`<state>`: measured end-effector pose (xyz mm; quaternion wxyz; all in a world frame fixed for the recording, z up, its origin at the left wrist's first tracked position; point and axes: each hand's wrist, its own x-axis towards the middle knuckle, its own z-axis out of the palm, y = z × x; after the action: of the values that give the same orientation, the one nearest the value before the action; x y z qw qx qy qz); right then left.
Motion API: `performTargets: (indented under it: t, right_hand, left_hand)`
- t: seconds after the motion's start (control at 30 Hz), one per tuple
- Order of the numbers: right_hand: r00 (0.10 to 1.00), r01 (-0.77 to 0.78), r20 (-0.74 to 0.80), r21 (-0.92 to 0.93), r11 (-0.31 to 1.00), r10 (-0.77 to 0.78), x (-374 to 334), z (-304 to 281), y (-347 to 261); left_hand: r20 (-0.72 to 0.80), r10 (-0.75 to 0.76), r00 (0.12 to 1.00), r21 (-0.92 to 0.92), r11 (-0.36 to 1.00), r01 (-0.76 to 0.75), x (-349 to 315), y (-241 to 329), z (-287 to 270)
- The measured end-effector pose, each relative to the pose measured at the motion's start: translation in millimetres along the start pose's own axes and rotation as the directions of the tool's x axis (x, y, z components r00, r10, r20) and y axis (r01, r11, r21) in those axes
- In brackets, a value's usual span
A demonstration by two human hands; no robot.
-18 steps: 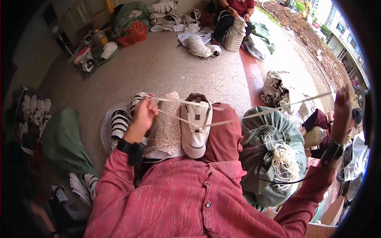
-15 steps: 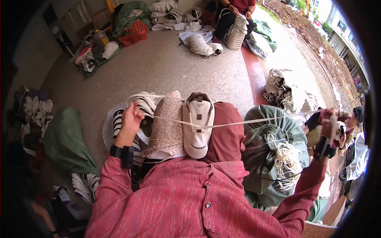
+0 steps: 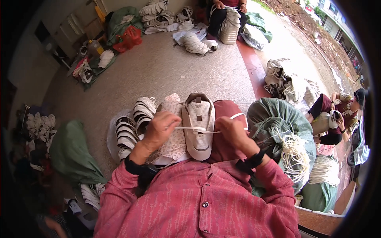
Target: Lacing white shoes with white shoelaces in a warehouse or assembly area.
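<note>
A beige and white shoe upper [image 3: 197, 137] with brown trim lies between my thighs, its toe toward me. Across its front runs a white shoelace [image 3: 194, 128], threaded through near the toe. My left hand [image 3: 162, 127] pinches one end of the lace, just left of the shoe upper. On the other side my right hand [image 3: 232, 131] grips the lace close to the shoe upper, and a loop of lace stands up beyond its fingers. A patterned cloth [image 3: 168, 146] covers my left thigh under the left hand.
Stacked shoe uppers [image 3: 124, 137] stand left of my knees. To the right sits a green sack [image 3: 262, 119] with a bundle of white laces [image 3: 294, 158] on it. Another green sack [image 3: 73, 146] is at left. Co-workers sit at the far top and at the right edge.
Both hands have come inward from wide apart to either side of the shoe upper. The lace, stretched long to the right before, now spans only a short stretch between them.
</note>
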<state>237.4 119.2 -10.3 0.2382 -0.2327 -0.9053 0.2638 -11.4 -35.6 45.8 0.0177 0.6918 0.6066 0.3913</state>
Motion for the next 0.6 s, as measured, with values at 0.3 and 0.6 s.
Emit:
performTargets:
  t: [0.3,0.6]
  right_hand:
    - [0.995,0.003,0.099,0.067,0.998,-0.009,-2.1,3.7,-13.2]
    - [0.744,-0.634,0.558,0.414,0.653,0.368,22.8,-3.5,-10.6]
  left_hand:
    - [0.208,0.084,0.975,-0.142,0.988,-0.055,33.5,2.9,81.0]
    - [0.316,0.017,0.949,-0.159,0.987,0.036,39.9,-1.1,87.9]
